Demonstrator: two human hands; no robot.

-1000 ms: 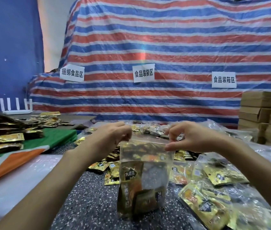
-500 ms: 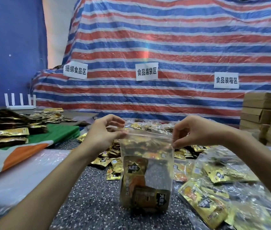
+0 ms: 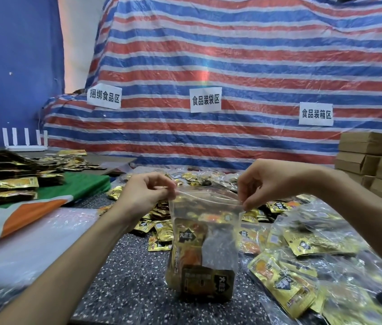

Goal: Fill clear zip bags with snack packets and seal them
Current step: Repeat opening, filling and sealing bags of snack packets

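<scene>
Two hands on one bag. Left hand (image 3: 145,195) pinches the top left corner of the clear zip bag (image 3: 220,240) between thumb and fingertips. Right hand (image 3: 262,184) pinches the top right corner the same way.

Position: bag is upright between the hands, directly in front of the person. Its bottom is on or just above the speckled table (image 3: 126,277); contact not certain. Gold snack packets (image 3: 206,285) sit inside, bunched low and to the left. Cannot tell whether the zip strip is pressed closed along its length.

Handling (judged):
- Film is thin and soft and wrinkles freely, with no stiffness of its own.
- Load is light but sits low, so the top goes slack unless held taut.
- Foil packets look slick and will likely shift if the bag tilts.

Best hold is the present one: on the thicker zip strip at its two ends, drawn gently apart to straighten it. Gripping the film lower would crumple it. Risk: a packet corner caught in the strip.

Loose packets (image 3: 281,285) lie on the table just right of the bag.
</scene>
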